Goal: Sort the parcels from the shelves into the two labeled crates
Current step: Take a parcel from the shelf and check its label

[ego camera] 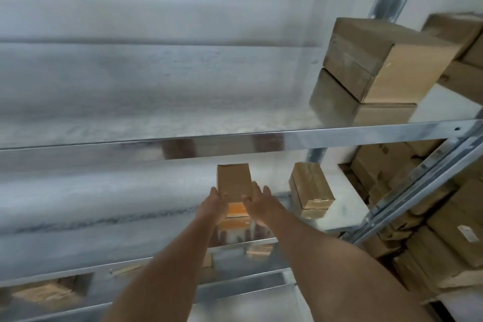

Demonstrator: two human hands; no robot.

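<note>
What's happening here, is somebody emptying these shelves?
Seemingly, yes. A person is reaching into a metal shelf with both arms. The left hand and right hand are on either side of a small cardboard parcel on the middle level, about to lift it or just taking hold. A taped parcel stands to its right, and two bigger boxes are stacked on the level above. More boxes are piled beyond the rack at the right. No crates are in view.
</note>
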